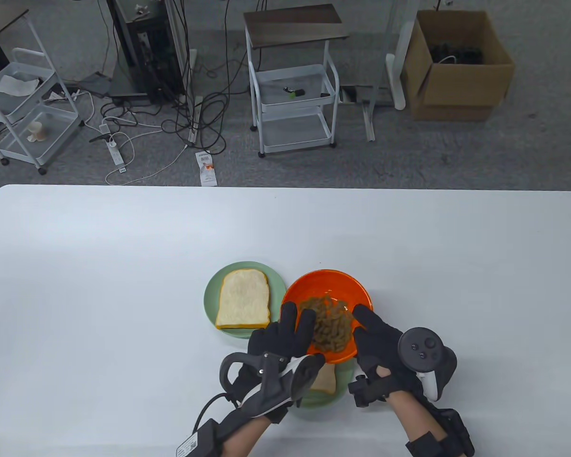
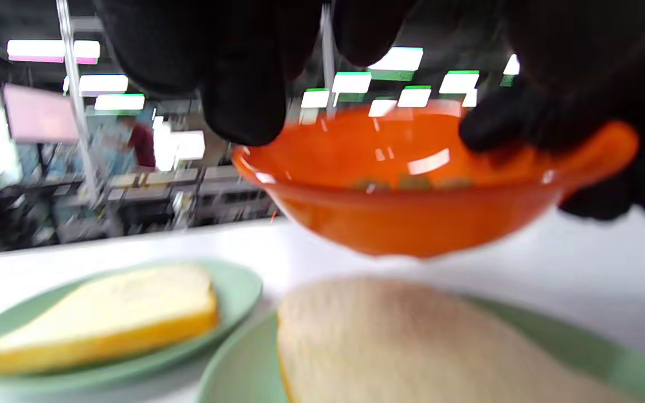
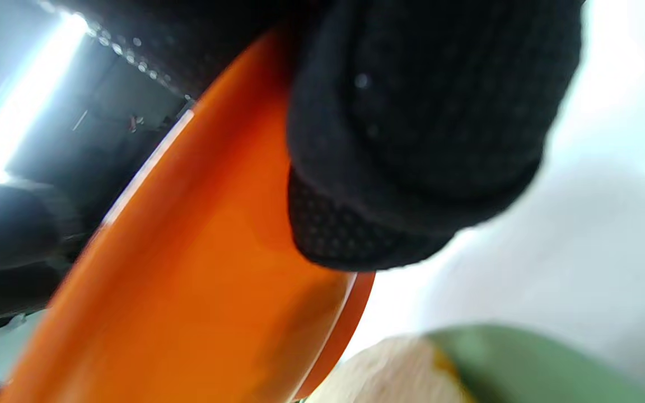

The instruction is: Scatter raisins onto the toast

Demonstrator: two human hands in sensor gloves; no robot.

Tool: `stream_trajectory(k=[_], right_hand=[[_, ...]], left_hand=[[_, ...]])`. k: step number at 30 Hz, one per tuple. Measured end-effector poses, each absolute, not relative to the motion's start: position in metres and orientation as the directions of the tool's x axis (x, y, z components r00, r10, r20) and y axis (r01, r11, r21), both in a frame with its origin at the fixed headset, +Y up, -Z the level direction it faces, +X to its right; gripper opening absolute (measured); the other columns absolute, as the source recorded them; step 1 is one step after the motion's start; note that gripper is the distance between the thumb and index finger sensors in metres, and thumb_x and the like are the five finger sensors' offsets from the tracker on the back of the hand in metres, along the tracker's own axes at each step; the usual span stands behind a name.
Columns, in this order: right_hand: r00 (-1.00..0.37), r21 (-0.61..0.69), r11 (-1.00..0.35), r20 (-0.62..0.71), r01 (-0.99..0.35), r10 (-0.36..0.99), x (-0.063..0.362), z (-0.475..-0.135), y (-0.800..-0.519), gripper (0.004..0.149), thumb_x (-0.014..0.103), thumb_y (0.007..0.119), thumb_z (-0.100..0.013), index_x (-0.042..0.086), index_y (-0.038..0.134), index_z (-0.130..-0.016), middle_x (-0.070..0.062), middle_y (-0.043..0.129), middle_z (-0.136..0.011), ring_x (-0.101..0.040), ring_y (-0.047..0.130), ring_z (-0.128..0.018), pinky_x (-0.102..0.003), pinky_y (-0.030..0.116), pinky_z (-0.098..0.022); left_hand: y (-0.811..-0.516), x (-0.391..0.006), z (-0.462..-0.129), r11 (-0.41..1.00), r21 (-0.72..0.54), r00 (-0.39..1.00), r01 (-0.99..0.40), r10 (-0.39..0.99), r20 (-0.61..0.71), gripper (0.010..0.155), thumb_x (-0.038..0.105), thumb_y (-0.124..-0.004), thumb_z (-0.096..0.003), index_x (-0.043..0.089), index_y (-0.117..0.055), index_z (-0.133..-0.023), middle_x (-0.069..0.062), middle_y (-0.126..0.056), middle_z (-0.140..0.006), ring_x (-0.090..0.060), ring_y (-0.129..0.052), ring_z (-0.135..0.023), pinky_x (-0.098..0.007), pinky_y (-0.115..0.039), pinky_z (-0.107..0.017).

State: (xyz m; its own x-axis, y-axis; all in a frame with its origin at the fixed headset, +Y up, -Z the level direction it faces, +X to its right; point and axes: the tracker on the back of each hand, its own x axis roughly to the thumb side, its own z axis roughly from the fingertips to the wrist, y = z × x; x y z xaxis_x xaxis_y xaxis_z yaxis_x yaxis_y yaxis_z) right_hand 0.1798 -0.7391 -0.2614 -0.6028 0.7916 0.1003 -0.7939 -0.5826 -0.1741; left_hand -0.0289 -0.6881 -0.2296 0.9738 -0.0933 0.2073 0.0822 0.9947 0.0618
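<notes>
An orange bowl [image 1: 328, 283] of raisins [image 1: 330, 323] is held tilted above a near green plate [image 1: 321, 400] that carries a slice of toast [image 1: 326, 381]. My right hand [image 1: 369, 328] grips the bowl's right rim; its fingers [image 3: 412, 140] wrap over the bowl's edge [image 3: 188, 280]. My left hand [image 1: 295, 323] reaches over the bowl's left rim with fingers extended beside the raisins; its fingers [image 2: 244, 101] hang above the bowl [image 2: 401, 218]. The near toast [image 2: 412, 341] lies right below the bowl. A second toast [image 1: 243, 299] lies bare on another green plate [image 1: 211, 295] to the left.
The white table [image 1: 100, 285] runs wide to the left, right and back of the plates. The two plates sit close together in the left wrist view, the left one [image 2: 238, 285] and the near one [image 2: 580, 347]. Carts, cables and a cardboard box stand on the floor beyond.
</notes>
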Motion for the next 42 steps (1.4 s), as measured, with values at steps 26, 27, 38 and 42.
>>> stream_trajectory(k=[26, 27, 38, 42], right_hand=[[-0.538, -0.044, -0.536, 0.078, -0.843, 0.839, 0.165, -0.253, -0.750, 0.043, 0.017, 0.092, -0.042, 0.006, 0.091, -0.084, -0.035, 0.097, -0.068, -0.028, 0.112, -0.012, -0.024, 0.099, -0.004], [-0.542, -0.035, -0.541, 0.073, -0.840, 0.837, 0.165, -0.254, -0.750, 0.043, 0.017, 0.092, -0.042, 0.005, 0.091, -0.084, -0.035, 0.097, -0.068, -0.028, 0.112, -0.012, -0.025, 0.099, -0.004], [-0.545, -0.032, -0.545, 0.022, -0.838, 0.838, 0.174, -0.259, -0.757, 0.043, 0.017, 0.091, -0.043, 0.004, 0.091, -0.084, -0.036, 0.097, -0.068, -0.028, 0.112, -0.013, -0.025, 0.099, -0.005], [-0.554, -0.049, -0.553, 0.003, -0.832, 0.832, 0.180, -0.262, -0.759, 0.043, 0.017, 0.091, -0.042, 0.005, 0.091, -0.084, -0.036, 0.097, -0.068, -0.028, 0.111, -0.013, -0.025, 0.099, -0.005]], left_hand=[[-0.725, -0.030, -0.261, 0.991, -0.021, 0.965, -0.131, 0.132, 0.227, 0.048, 0.051, -0.102, -0.0379, 0.038, -0.094, -0.083, 0.003, -0.099, -0.080, -0.015, -0.112, -0.036, -0.030, -0.099, -0.034], [-0.726, -0.032, -0.262, 0.989, -0.017, 0.962, -0.149, 0.149, 0.230, 0.048, 0.051, -0.102, -0.0378, 0.038, -0.094, -0.083, 0.003, -0.100, -0.080, -0.015, -0.112, -0.035, -0.030, -0.099, -0.033], [-0.710, -0.055, -0.262, 0.917, 0.034, 0.895, -0.398, 0.380, 0.235, 0.048, 0.050, -0.101, -0.0384, 0.036, -0.094, -0.084, 0.002, -0.099, -0.080, -0.015, -0.112, -0.035, -0.029, -0.099, -0.033], [-0.707, -0.065, -0.262, 0.877, 0.048, 0.860, -0.477, 0.455, 0.234, 0.048, 0.050, -0.101, -0.0387, 0.036, -0.093, -0.084, 0.002, -0.099, -0.081, -0.014, -0.112, -0.036, -0.029, -0.099, -0.034]])
